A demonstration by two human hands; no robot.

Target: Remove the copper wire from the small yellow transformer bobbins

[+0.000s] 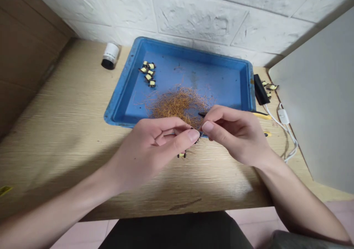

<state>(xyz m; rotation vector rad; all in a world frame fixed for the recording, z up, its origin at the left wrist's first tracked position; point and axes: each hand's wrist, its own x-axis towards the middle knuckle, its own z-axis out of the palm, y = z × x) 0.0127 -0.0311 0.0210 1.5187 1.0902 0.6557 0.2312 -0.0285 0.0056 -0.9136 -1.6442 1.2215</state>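
Observation:
My left hand (pixel 155 142) is closed in a pinch on a small coil part with black pins (pixel 197 140), mostly hidden by the thumb and forefinger. Right beside it, my right hand (pixel 235 133) pinches what looks like a thin copper-coloured wire (pixel 201 132) at that part. Just beyond both hands, a tangled heap of thin copper-coloured wires (pixel 177 101) lies in a blue tray (pixel 109 109). A similar part with a yellow band and black pins (pixel 181 155) rests on the table below my left thumb.
Several yellow-banded parts (pixel 149 72) sit at the tray's left. A white bottle with a black cap (pixel 110 56) lies beyond. To the right are a black block (pixel 261 90), more small parts (pixel 272 87), a white cable (pixel 293 146) and a yellow-handled tool (pixel 262 115), partly hidden.

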